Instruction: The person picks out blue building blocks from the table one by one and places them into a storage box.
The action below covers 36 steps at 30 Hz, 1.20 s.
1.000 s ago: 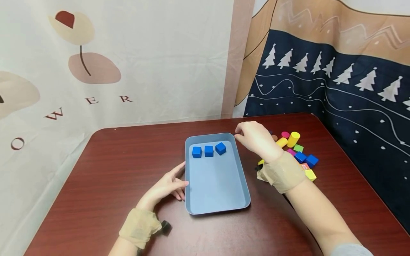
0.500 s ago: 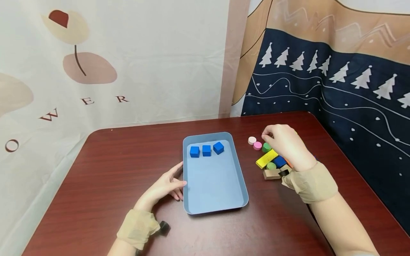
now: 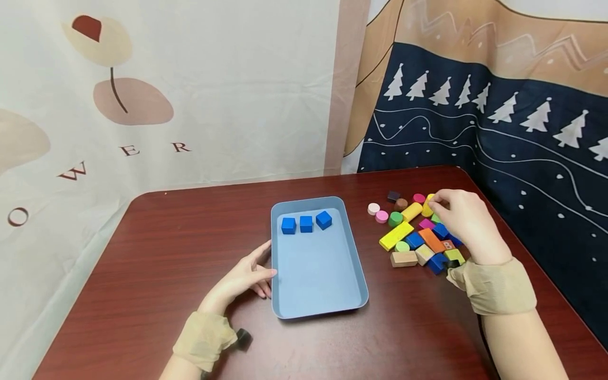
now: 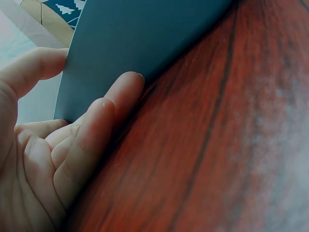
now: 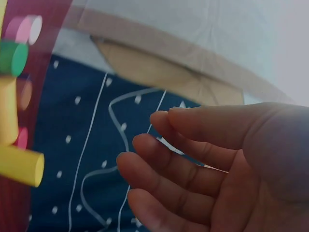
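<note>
A blue-grey tray (image 3: 318, 279) lies on the table with three blue cubes (image 3: 306, 224) in a row near its far end. My left hand (image 3: 242, 277) rests against the tray's left side, fingers touching the outer wall and one digit at the rim. Over the far right of a pile of toy blocks hovers my right hand (image 3: 467, 224), thumb and index finger close together. In the right wrist view its loosely bent fingers (image 5: 145, 169) hold nothing. Nearest to its fingertips is a standing yellow cylinder (image 3: 428, 207); more blue cubes (image 3: 414, 240) lie in the pile, some partly hidden by the hand.
The pile also has a yellow bar (image 3: 396, 236), an orange bar (image 3: 431, 240), a wooden block (image 3: 404, 259), a green disc (image 3: 395, 219) and a pink disc (image 3: 381, 217). Dark red tabletop (image 3: 190, 232) surrounds the tray; printed cloths (image 3: 237, 95) hang behind.
My right hand has moved right, from beside the tray's far right corner across to the far right of the block pile, uncovering most blocks. The left hand and the cubes in the tray stay put.
</note>
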Each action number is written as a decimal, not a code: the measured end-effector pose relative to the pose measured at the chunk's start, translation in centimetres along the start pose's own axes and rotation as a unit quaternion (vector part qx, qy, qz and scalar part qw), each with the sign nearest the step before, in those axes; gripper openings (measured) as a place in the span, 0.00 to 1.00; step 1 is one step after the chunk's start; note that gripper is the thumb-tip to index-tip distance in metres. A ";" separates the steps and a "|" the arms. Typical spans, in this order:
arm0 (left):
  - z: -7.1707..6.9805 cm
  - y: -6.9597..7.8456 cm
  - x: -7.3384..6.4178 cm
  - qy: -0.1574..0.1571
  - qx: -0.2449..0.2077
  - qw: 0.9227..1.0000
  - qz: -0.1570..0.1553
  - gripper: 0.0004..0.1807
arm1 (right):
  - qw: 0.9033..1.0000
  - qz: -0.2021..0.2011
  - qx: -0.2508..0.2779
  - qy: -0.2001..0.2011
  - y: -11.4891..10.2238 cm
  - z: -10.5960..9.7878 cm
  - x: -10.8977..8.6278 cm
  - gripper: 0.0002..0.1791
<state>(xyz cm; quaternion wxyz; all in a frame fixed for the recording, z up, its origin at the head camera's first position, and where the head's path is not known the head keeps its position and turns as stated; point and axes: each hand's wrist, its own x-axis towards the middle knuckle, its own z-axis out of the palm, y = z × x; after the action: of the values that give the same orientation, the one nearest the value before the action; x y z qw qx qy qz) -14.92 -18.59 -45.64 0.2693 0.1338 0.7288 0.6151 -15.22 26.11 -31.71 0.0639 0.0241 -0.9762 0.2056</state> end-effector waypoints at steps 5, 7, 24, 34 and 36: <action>0.0 0.0 0.0 -0.002 -0.002 1.000 -0.001 0.45 | 0.999 0.033 0.002 0.013 2.0 -0.2 -0.4 0.12; -0.1 -0.1 0.0 -0.004 -0.004 1.000 0.000 0.45 | 0.999 0.049 0.004 0.011 2.8 -0.2 -0.5 0.13; -0.1 -0.1 0.1 -0.006 -0.002 1.000 0.004 0.45 | 0.989 0.125 0.022 -0.073 9.0 1.7 -0.4 0.23; 0.0 -0.1 0.1 -0.006 -0.002 1.000 0.000 0.44 | 0.983 0.124 0.024 -0.132 10.4 2.5 -0.3 0.29; 0.0 0.0 0.1 -0.006 -0.002 1.000 -0.001 0.44 | 0.983 0.119 0.026 -0.136 10.6 2.7 -0.3 0.30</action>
<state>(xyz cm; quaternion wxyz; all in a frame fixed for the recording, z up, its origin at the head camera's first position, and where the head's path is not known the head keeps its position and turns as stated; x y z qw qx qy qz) -15.00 -18.57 -45.70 0.2740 0.1361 0.7260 0.6159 -16.04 34.76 -38.44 -0.0955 -0.0632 -0.9659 0.2323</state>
